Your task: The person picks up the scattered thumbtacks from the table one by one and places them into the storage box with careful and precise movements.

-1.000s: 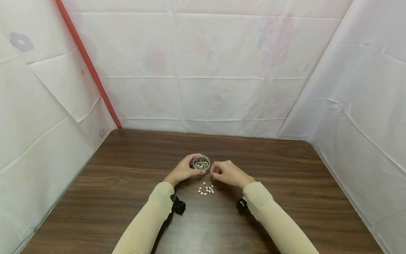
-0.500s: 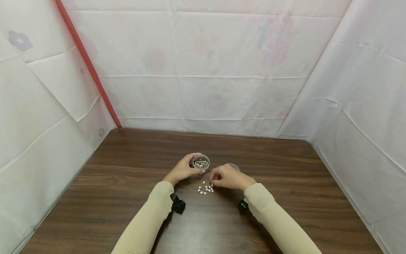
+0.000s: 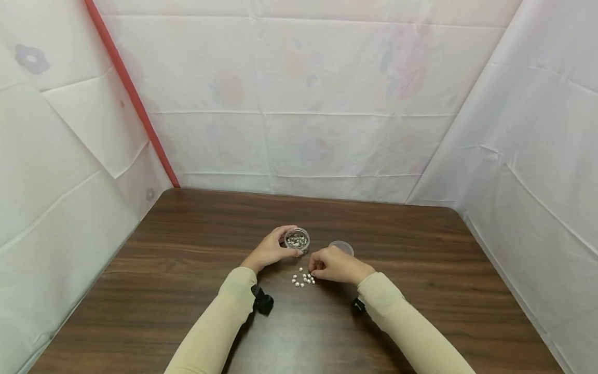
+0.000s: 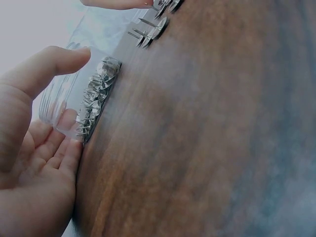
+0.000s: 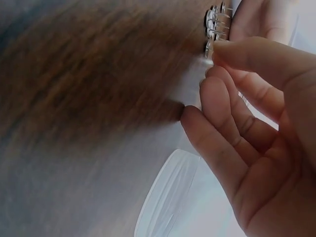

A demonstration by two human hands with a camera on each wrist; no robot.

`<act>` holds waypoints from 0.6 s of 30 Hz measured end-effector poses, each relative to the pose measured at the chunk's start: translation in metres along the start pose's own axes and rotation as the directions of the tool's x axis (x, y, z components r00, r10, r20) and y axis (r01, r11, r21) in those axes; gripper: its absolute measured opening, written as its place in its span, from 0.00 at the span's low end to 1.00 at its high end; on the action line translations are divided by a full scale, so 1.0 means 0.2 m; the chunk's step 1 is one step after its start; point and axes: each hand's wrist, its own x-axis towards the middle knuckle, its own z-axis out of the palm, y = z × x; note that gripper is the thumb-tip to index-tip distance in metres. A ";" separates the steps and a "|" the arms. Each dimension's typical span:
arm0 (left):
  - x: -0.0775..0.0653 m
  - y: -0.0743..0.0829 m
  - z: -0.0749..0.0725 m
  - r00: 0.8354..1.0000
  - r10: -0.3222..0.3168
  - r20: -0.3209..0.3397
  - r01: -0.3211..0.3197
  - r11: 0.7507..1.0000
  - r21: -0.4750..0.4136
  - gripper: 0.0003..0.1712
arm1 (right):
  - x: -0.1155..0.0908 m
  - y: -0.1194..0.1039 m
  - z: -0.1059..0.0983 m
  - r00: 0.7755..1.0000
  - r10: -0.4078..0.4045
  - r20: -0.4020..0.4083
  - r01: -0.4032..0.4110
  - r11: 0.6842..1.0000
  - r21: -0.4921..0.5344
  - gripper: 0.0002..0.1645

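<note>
My left hand (image 3: 272,248) grips a small clear plastic jar (image 4: 64,91), thumb on one side and fingers round the other. Metal thumbtacks (image 4: 96,98) lie in the bottom of the jar, which stands without its lid on the table. In front of it, several loose thumbtacks (image 3: 297,284) rest heads down, pins up. My right hand (image 3: 337,264) is low at the far right edge of this group. Its thumb and forefinger pinch a thumbtack (image 5: 208,48), partly hidden by the fingertips; the other fingers are loosely bent.
A clear round lid (image 3: 343,246) lies on the brown wooden table (image 3: 224,223), just behind my right hand. White cloth walls (image 3: 299,145) enclose the table at the back and both sides. A red strip (image 3: 135,98) runs down the back left corner.
My right hand has moved from beside the jar down toward me to the loose thumbtacks, uncovering the lid behind it. The left hand and jar have stayed in place.
</note>
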 end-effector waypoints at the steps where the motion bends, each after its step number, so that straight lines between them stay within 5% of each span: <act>1: 0.00 0.00 0.00 1.000 0.002 -0.001 -0.002 1.000 0.000 0.42 | 0.00 0.00 0.00 1.000 0.002 -0.004 -0.002 1.000 -0.004 0.04; 11: 0.01 -0.02 0.01 1.000 0.011 -0.012 -0.011 1.000 0.005 0.42 | -0.01 0.00 0.01 1.000 0.021 -0.017 -0.022 0.999 -0.042 0.06; 18: 0.09 -0.17 0.03 0.999 0.007 -0.037 -0.008 0.999 -0.031 0.44 | -0.01 -0.01 0.00 0.999 0.035 -0.016 -0.036 0.999 -0.035 0.07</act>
